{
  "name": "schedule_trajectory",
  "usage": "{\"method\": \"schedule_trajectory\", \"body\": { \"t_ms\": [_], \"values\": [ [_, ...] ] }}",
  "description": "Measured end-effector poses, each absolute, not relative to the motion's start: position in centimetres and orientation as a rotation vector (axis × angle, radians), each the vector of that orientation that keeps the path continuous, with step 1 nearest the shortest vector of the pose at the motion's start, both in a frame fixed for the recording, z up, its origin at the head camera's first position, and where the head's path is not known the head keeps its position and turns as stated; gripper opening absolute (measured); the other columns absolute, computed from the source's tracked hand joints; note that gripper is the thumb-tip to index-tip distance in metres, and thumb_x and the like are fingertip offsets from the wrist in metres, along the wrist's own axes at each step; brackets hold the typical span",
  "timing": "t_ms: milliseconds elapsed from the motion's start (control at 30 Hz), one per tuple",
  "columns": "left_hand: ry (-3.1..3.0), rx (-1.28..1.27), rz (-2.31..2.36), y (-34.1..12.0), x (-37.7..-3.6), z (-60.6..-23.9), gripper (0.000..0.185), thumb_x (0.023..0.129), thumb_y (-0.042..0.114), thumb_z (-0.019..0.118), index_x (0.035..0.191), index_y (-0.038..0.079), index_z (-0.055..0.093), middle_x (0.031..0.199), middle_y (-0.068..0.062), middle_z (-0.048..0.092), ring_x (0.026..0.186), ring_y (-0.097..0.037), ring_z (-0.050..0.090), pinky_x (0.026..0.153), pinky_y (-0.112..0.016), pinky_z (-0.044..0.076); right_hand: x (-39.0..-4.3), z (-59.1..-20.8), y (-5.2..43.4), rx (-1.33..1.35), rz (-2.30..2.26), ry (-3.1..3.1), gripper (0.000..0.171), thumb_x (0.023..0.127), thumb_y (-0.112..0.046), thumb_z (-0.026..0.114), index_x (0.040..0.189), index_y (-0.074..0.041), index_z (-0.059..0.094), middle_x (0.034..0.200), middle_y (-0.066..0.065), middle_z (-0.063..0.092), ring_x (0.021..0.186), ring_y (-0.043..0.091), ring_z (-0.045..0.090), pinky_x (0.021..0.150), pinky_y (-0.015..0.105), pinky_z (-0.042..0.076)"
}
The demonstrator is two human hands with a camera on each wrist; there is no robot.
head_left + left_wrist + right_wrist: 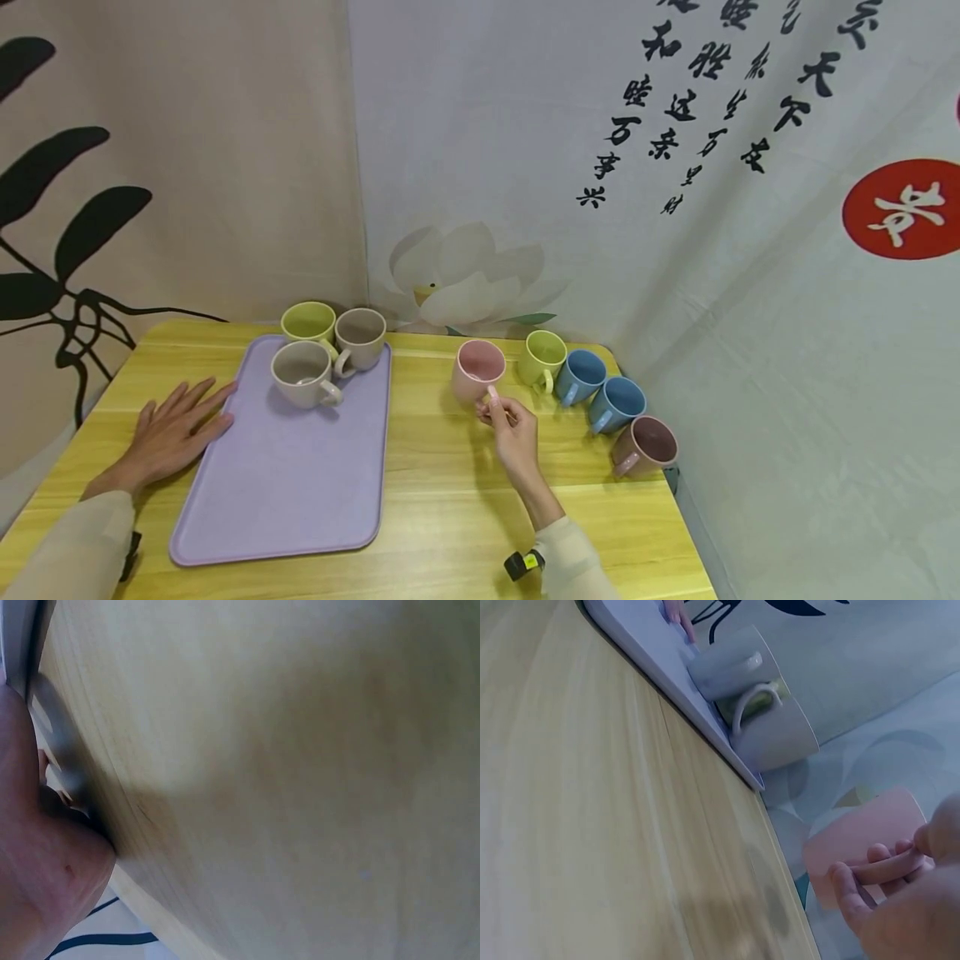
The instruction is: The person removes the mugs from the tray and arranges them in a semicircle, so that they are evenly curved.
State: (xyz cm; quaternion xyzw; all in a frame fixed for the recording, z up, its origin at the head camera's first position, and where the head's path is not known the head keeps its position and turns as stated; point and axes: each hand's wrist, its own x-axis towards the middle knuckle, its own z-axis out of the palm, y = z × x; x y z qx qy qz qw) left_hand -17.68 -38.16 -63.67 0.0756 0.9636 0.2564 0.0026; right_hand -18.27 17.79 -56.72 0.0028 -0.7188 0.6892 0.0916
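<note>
A: The right hand [512,427] pinches the looped handle of a pale pink ceramic mug [477,369], fingers curled through it, mug standing upright on the yellow wood-grain desk [450,500] between the tray and a row of other mugs.

B: And the left hand [176,433]?

A: Spread flat on the desk, fingertips touching the left edge of a lilac rectangular tray [292,475] with rounded corners.

B: What sits on the tray?

A: Three matte mugs at its far end: a yellow-green mug [308,321] and two beige mugs [360,337], clustered so closely they appear to touch.

B: Risks?

A: A grip by the thin handle alone could let the smooth mug swing or tip. It could also knock the neighbouring lime mug [543,357], just beside it, or clip the tray's raised rim.
</note>
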Motion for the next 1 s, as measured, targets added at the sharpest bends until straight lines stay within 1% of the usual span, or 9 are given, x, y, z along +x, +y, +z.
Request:
{"method": "schedule_trajectory", "body": {
  "t_ms": [100, 233, 367, 467, 633, 767, 900, 1000],
  "values": [
    [3.014, 0.229, 0.804, -38.1, -17.6, -63.6, 0.071, 0.120, 0.051, 0.046, 0.181, 0.023, 0.024, 0.185, -0.035, 0.014, 0.170, -0.068, -0.003, 0.126, -0.091, -0.013, -18.8, -56.7, 18.1, -0.064, 2.027, -2.136, 0.028, 0.116, -0.009, 0.064, 0.115, 0.018, 0.073, 0.112, 0.036, 0.078, 0.105, 0.038, 0.083, 0.100, 0.040, 0.070],
    [2.997, 0.218, 0.807, -38.1, -17.6, -63.7, 0.072, 0.120, 0.052, 0.046, 0.182, 0.022, 0.023, 0.185, -0.036, 0.013, 0.170, -0.069, -0.004, 0.126, -0.091, -0.015, -19.6, -56.8, 18.4, -0.153, 2.009, -2.121, 0.028, 0.115, -0.008, 0.064, 0.118, 0.018, 0.073, 0.115, 0.038, 0.077, 0.104, 0.035, 0.083, 0.101, 0.042, 0.069],
    [2.992, 0.220, 0.812, -38.1, -17.6, -63.8, 0.072, 0.120, 0.052, 0.045, 0.181, 0.022, 0.024, 0.185, -0.036, 0.014, 0.169, -0.069, -0.004, 0.125, -0.091, -0.015, -20.3, -57.1, 18.7, -0.197, 1.983, -2.093, 0.027, 0.115, -0.007, 0.064, 0.115, 0.019, 0.073, 0.115, 0.040, 0.077, 0.099, 0.028, 0.083, 0.099, 0.042, 0.070],
    [2.994, 0.223, 0.811, -38.2, -17.6, -63.8, 0.072, 0.120, 0.052, 0.045, 0.181, 0.022, 0.024, 0.185, -0.037, 0.014, 0.169, -0.069, -0.004, 0.125, -0.092, -0.014, -20.8, -57.5, 18.8, -0.224, 1.973, -2.079, 0.026, 0.114, -0.006, 0.065, 0.114, 0.019, 0.073, 0.114, 0.039, 0.078, 0.098, 0.026, 0.083, 0.098, 0.042, 0.070],
    [3.005, 0.227, 0.809, -38.2, -17.7, -63.9, 0.071, 0.120, 0.051, 0.046, 0.181, 0.022, 0.024, 0.184, -0.037, 0.015, 0.170, -0.069, -0.003, 0.125, -0.092, -0.013, -21.6, -57.8, 19.0, -0.262, 1.951, -2.095, 0.027, 0.115, -0.008, 0.065, 0.116, 0.016, 0.075, 0.116, 0.038, 0.078, 0.104, 0.034, 0.083, 0.101, 0.044, 0.069],
    [3.009, 0.225, 0.813, -38.2, -17.7, -63.9, 0.071, 0.120, 0.051, 0.046, 0.181, 0.022, 0.024, 0.185, -0.036, 0.015, 0.170, -0.068, -0.004, 0.125, -0.092, -0.013, -22.1, -57.9, 19.0, -0.283, 1.916, -2.115, 0.028, 0.116, -0.011, 0.064, 0.117, 0.014, 0.077, 0.115, 0.036, 0.079, 0.106, 0.039, 0.083, 0.102, 0.046, 0.069],
    [3.015, 0.227, 0.811, -38.2, -17.7, -63.9, 0.071, 0.120, 0.051, 0.046, 0.181, 0.023, 0.025, 0.185, -0.036, 0.016, 0.170, -0.067, -0.003, 0.125, -0.092, -0.013, -22.6, -58.1, 19.1, -0.305, 1.896, -2.131, 0.029, 0.116, -0.013, 0.064, 0.116, 0.012, 0.078, 0.115, 0.034, 0.080, 0.107, 0.041, 0.083, 0.101, 0.046, 0.069],
    [3.016, 0.227, 0.809, -38.3, -17.8, -64.0, 0.071, 0.120, 0.052, 0.047, 0.181, 0.023, 0.025, 0.185, -0.035, 0.016, 0.171, -0.067, -0.003, 0.125, -0.092, -0.013, -22.9, -58.2, 19.1, -0.314, 1.905, -2.131, 0.030, 0.116, -0.013, 0.064, 0.117, 0.013, 0.078, 0.117, 0.035, 0.079, 0.109, 0.043, 0.082, 0.103, 0.047, 0.069]
  ]
}}
